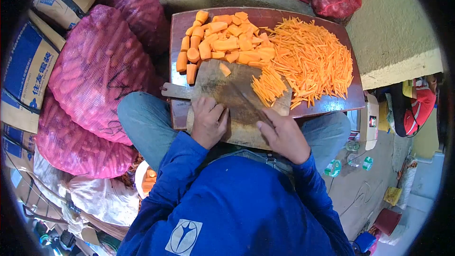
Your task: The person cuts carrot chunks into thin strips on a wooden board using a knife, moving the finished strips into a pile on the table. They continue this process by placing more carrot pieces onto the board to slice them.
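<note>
A worn wooden cutting board (246, 135) rests at my lap, against the near edge of a low dark-red table (327, 106). In my right hand (286, 135) is a knife (251, 103), its dark blade slanting up and left over the board. My left hand (208, 121) lies on the board's left side with its fingers curled; whatever may be under them is hidden. One small carrot slice (224, 69) sits near the board's far edge. A small heap of carrot strips (269, 86) lies on the board's right side, left of the knife-free far corner.
Carrot chunks (227, 42) cover the table's far left, beside a large pile of carrot strips (315, 61). Pink mesh sacks of carrots (95, 71) and cardboard boxes (33, 66) crowd the left. A wall ledge (403, 68) and several plastic bottles (333, 168) are to the right.
</note>
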Available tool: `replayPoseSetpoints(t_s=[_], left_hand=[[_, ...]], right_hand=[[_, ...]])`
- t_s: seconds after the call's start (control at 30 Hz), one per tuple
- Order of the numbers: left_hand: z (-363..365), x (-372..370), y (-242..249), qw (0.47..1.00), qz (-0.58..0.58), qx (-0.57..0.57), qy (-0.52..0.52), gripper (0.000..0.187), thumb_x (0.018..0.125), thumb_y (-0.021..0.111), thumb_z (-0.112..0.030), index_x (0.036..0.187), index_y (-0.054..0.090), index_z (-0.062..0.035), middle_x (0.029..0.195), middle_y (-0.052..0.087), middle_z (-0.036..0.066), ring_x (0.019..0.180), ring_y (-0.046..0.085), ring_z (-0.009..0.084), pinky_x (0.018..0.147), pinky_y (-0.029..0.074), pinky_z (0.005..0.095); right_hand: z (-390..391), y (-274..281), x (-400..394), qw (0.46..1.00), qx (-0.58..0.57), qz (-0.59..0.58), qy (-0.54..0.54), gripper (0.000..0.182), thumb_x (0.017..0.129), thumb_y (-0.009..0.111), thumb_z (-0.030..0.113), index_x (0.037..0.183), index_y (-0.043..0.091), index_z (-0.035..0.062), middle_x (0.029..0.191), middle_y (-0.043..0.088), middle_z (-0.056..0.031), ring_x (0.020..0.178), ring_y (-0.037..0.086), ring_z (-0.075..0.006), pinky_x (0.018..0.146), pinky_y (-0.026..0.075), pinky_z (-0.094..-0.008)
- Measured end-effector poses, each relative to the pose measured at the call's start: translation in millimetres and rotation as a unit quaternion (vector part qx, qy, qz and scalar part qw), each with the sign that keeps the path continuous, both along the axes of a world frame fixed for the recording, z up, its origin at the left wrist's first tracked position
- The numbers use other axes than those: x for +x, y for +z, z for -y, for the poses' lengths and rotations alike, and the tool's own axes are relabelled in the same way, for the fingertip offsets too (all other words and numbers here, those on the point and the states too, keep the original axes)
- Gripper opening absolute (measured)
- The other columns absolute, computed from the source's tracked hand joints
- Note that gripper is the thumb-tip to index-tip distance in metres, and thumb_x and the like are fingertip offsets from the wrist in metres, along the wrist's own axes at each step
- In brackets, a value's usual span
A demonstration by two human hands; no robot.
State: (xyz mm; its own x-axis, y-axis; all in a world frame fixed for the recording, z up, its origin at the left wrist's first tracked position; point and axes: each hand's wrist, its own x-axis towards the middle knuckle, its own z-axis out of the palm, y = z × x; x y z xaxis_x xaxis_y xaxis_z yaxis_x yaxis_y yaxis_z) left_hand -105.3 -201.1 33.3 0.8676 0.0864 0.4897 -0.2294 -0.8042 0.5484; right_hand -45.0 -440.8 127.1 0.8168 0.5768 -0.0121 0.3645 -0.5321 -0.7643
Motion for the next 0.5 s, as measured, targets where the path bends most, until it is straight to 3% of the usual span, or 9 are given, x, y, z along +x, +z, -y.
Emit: replayPoseSetpoints(t_s=[0.13,0.33,0.4,0.5], left_hand=[[-2,3,0,1.0,-0.001,0.006,0.0,0.013,0.083,0.08,-0.006,0.091,0.07,-0.0038,0.092,0.057,0.013,0.092,0.058,0.0368,0.083,0.041,0.049],[-18,46,34,0.998,-0.012,-0.052,-0.016,0.005,0.088,0.078,-0.005,0.092,0.073,-0.0047,0.09,0.066,0.011,0.086,0.064,0.0352,0.079,0.045,0.047],[-19,78,51,0.999,-0.001,-0.032,-0.044,0.008,0.09,0.077,-0.004,0.097,0.074,-0.0029,0.085,0.062,0.014,0.083,0.062,0.0364,0.079,0.048,0.0476],[-9,133,56,0.992,0.04,0.049,-0.108,0.01,0.091,0.075,-0.006,0.1,0.074,-0.0041,0.092,0.063,0.013,0.091,0.063,0.0354,0.082,0.048,0.047]], right_hand=[[0,6,-7,0.999,-0.017,-0.008,0.028,0.027,0.103,0.068,0.024,0.12,0.066,0.003,0.092,0.072,-0.0289,0.087,0.07,-0.0519,0.073,0.055,-0.0589],[14,-7,-15,0.997,-0.064,0.019,0.038,0.033,0.103,0.067,0.024,0.127,0.06,0.0038,0.095,0.073,-0.0278,0.089,0.071,-0.0511,0.075,0.057,-0.0592],[10,-5,-20,0.996,-0.081,0.018,0.034,0.039,0.102,0.07,0.022,0.133,0.063,0.0004,0.099,0.074,-0.0291,0.09,0.072,-0.0499,0.077,0.059,-0.0551],[7,-5,-23,0.995,-0.089,0.008,0.035,0.04,0.102,0.07,0.022,0.134,0.061,0.0,0.099,0.074,-0.0292,0.09,0.072,-0.0498,0.077,0.059,-0.0558]])
